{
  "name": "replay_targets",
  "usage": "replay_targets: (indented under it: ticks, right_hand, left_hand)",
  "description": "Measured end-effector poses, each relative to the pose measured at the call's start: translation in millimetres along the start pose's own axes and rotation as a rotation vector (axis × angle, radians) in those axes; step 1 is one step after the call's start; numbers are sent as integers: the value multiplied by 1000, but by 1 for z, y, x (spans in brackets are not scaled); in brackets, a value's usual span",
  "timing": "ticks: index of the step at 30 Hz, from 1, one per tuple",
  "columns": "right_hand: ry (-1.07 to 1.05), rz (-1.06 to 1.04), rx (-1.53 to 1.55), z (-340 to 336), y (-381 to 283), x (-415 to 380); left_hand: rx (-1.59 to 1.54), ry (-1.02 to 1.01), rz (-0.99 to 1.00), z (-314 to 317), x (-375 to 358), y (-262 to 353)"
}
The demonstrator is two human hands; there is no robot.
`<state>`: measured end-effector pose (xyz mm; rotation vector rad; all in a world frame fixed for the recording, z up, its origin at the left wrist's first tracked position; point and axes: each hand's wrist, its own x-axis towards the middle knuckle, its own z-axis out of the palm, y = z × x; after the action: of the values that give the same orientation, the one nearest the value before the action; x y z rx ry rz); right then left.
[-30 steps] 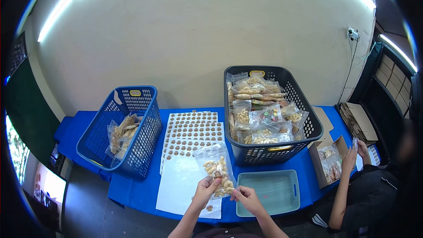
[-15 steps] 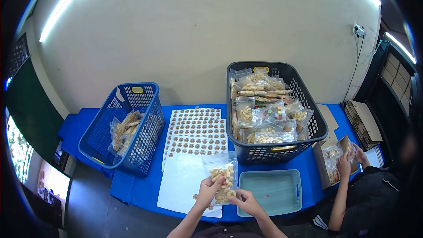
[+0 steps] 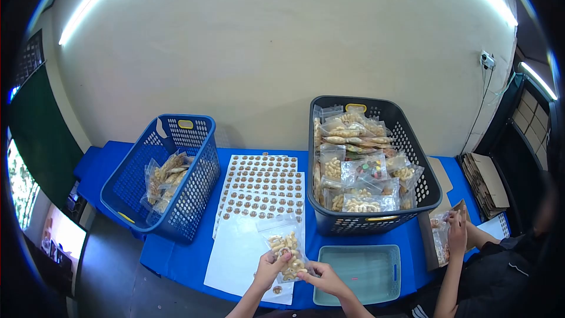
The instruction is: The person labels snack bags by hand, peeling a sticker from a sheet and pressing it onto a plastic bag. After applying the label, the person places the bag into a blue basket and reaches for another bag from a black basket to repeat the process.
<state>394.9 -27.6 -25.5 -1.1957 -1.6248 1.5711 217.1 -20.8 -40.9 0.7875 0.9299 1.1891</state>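
Note:
Between my two hands is a clear zip bag of cashew nuts, held up over the sticker sheets. My left hand grips its left side, the thumb pressed on the front beside a small round brown sticker. My right hand pinches the lower right corner. Beneath the bag lies a mostly bare white backing sheet with a few round stickers near its lower edge. Behind it, sheets full of round stickers overlap on the blue tablecloth.
A blue basket with some filled bags stands left; a black basket heaped with nut bags stands right. In front of that is a pale green tray. At far right, a co-worker's hand reaches into a cardboard box of bags.
The view has tilted up slightly, so things sit lower in it. My left thumb has shifted on the bag's front, where a round sticker now shows. The co-worker's hands have moved at the box.

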Motion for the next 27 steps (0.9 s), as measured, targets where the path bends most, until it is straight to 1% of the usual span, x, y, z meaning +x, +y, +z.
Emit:
replay_targets:
  ticks: [1,4,7,8,9,11,12,13,16,20,21,23,24,25,27]
  right_hand:
    - [-22,23,-89,-3,1,3]
    - [19,-35,-42,-8,3,15]
    - [173,-111,109,-24,3,30]
    - [227,-170,187,-32,-7,34]
    - [281,-227,266,-39,-23,39]
    - [440,-348,520,-45,-50,50]
    - [401,-340,578,-51,-52,51]
    - [362,-332,636,-53,-55,53]
    - [506,-348,506,-23,-67,52]
    - [649,-356,392,19,-50,60]
    - [662,-362,335,27,-41,62]
    - [557,-171,309,30,-23,55]
    - [583,-110,260,35,-27,51]
    - [610,-52,212,41,-34,45]
    - [596,-52,204,43,-28,38]
  left_hand:
    - [-7,-11,6,-5,0,-4]
    - [-118,-55,84,-14,0,-2]
    - [-56,-75,130,-22,-4,25]
    - [-30,-52,158,-30,-4,29]
    - [-19,-29,141,-40,-4,34]
    - [0,14,101,-64,-6,44]
    - [20,27,137,-75,-6,48]
    - [32,62,131,-85,-9,54]
    - [57,166,144,-112,-13,70]
    - [105,243,152,-142,-12,91]
    - [165,207,232,-151,-9,93]
    - [284,174,394,-177,-5,96]
    - [521,283,537,-184,-7,109]
    - [703,347,643,-185,-14,133]
    - [798,349,750,-202,-22,171]
